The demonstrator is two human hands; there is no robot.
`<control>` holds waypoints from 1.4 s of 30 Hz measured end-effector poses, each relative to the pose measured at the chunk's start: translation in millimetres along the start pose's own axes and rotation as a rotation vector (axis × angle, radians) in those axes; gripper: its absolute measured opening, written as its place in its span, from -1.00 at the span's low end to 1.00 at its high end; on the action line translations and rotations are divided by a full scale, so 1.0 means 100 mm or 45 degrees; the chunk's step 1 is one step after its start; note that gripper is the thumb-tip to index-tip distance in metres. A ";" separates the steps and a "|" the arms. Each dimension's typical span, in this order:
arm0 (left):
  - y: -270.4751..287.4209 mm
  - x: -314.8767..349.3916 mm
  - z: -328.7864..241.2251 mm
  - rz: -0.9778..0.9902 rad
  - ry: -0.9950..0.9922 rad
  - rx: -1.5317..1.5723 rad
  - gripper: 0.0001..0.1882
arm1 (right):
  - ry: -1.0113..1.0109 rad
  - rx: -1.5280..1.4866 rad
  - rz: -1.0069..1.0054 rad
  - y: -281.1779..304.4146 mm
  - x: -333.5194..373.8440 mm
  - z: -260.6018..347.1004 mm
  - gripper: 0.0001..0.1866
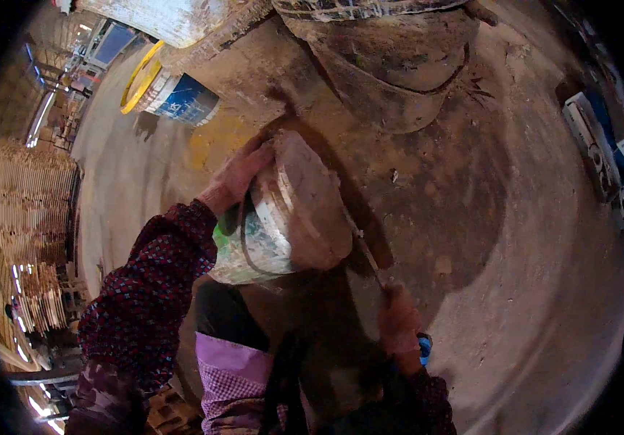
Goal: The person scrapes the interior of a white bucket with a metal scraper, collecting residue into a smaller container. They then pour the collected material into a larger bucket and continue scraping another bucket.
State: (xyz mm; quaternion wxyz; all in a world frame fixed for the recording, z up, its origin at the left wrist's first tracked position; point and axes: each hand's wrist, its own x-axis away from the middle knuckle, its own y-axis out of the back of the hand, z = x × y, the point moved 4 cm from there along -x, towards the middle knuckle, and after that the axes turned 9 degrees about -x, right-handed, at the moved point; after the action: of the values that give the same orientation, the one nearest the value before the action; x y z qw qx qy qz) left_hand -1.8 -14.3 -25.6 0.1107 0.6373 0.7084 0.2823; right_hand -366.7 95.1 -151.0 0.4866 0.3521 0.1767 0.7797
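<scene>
In the head view, we looked down through a rounded fisheye picture at a dusty, mud-coloured floor that filled most of the frame.

At the centre, a worn bucket, white and green and crusted with dried mud, was tipped on its side, its mud-caked mouth facing toward the right of the frame. Our left hand, just left of centre, was closed over the bucket's upper rim, gripping it; the forearm in a dark red patterned sleeve ran down to the lower left.

Our right hand, at lower centre-right, was closed around the handle of a thin blade-like tool, which slanted up and to the left so that its tip met the bucket's mouth. We could not tell what kind of tool it was.

At the top centre lay a large, mud-covered rounded vessel. In the upper left lay a blue and white bucket with a yellow ring, on its side. At the far left stood stacks of pale slatted wood. At the bottom centre, a purple checked cloth covered our lap.
</scene>
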 end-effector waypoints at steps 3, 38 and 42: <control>0.11 0.03 -0.06 0.067 0.071 0.126 -0.43 | -0.011 -0.312 0.040 -0.28 -0.13 -0.12 -0.77; 0.26 -0.16 -0.02 0.002 0.144 0.057 -0.45 | 0.356 -0.044 0.104 -0.18 -0.51 0.02 -0.53; 0.16 -0.24 0.24 0.025 0.077 0.106 -0.51 | 0.379 0.392 0.138 0.09 -0.52 0.22 -0.51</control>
State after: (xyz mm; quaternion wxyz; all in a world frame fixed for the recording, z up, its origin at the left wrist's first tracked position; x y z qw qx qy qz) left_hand 28.3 -30.7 -41.6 0.0601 0.6394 0.7164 0.2728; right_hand -342.4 43.6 -150.0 0.3532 0.3123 0.3443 0.8119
